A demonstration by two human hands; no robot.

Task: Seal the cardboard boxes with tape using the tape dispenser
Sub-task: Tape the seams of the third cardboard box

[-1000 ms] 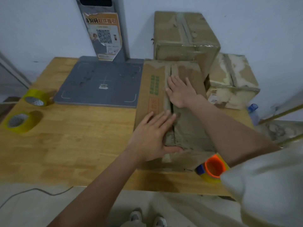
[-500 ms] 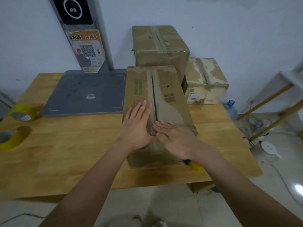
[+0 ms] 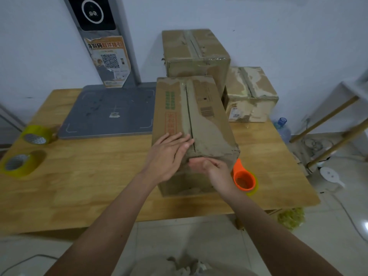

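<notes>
A worn brown cardboard box [image 3: 203,116] lies lengthwise on the wooden table [image 3: 89,176], its top flaps closed with a dark seam down the middle. My left hand [image 3: 169,154] rests flat on the near end of the top, left of the seam. My right hand [image 3: 213,169] is against the box's near upper edge, fingers loosely curled, holding nothing. An orange tape dispenser [image 3: 244,179] with a yellowish roll sits on the table just right of my right wrist, beside the box's near right corner.
Two other taped boxes stand behind: a tall one [image 3: 195,52] and a lower one [image 3: 251,94] at the right. A grey scale platform [image 3: 107,112] lies left of the box. Two yellow tape rolls [image 3: 36,134] [image 3: 20,163] sit at the left edge. A water bottle [image 3: 282,128] stands right.
My right hand slid from the far part of the box top back to its near edge. My left hand shifted slightly up the top. The dispenser is uncovered again.
</notes>
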